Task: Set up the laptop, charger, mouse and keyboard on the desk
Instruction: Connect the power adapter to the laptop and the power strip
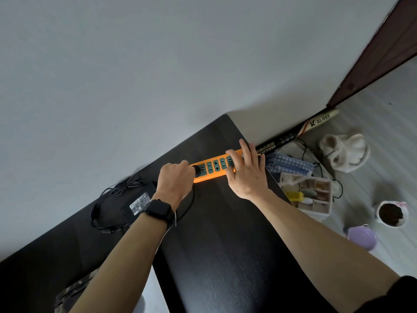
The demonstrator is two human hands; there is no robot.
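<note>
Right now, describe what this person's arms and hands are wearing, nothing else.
The left hand is bare, and its wrist carries a black smartwatch with a dark rectangular face on a black band. The left forearm is uncovered. The right hand is bare too, with no watch or ring visible. A dark sleeve starts high on the right arm at the frame's lower right corner.

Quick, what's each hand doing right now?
Left hand: closed around the black plug at the power strip.
Right hand: open, pressing flat on the strip.
</note>
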